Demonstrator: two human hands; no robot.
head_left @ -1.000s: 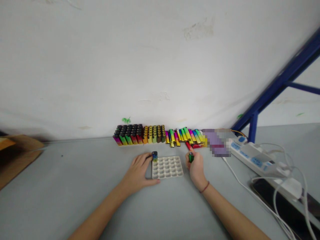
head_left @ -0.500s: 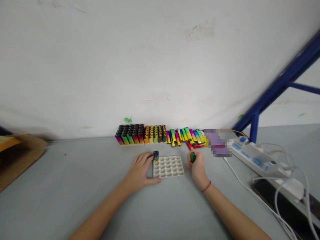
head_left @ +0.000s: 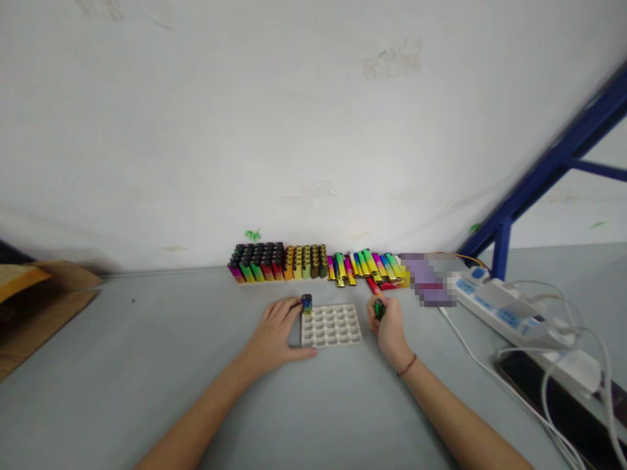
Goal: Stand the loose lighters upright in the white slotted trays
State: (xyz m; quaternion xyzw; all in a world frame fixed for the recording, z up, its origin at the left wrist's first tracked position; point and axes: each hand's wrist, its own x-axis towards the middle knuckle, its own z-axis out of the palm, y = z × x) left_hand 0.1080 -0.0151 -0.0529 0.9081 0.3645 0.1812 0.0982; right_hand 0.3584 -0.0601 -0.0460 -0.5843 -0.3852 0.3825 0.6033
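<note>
A white tray (head_left: 332, 326) with rows of rounded pockets lies flat on the grey table. One blue lighter (head_left: 307, 304) stands upright in its far-left corner pocket. My left hand (head_left: 275, 333) rests at the tray's left side with the thumb spread away from the fingers; its fingertips are beside the blue lighter, and the thumb is by the tray's near-left corner. To the right of the tray, my right hand (head_left: 389, 324) is closed around a green lighter (head_left: 379, 309), whose end shows above the fingers. The fingers partly hide its body.
Black-topped lighters (head_left: 257, 262) stand in a block by the wall, beside a gold-topped block (head_left: 306, 262). Loose shiny lighters (head_left: 365, 264) lie in a pile to their right. Farther right are a power strip (head_left: 499, 310), white cables and a dark phone-like slab. A cardboard box (head_left: 44, 313) sits at left.
</note>
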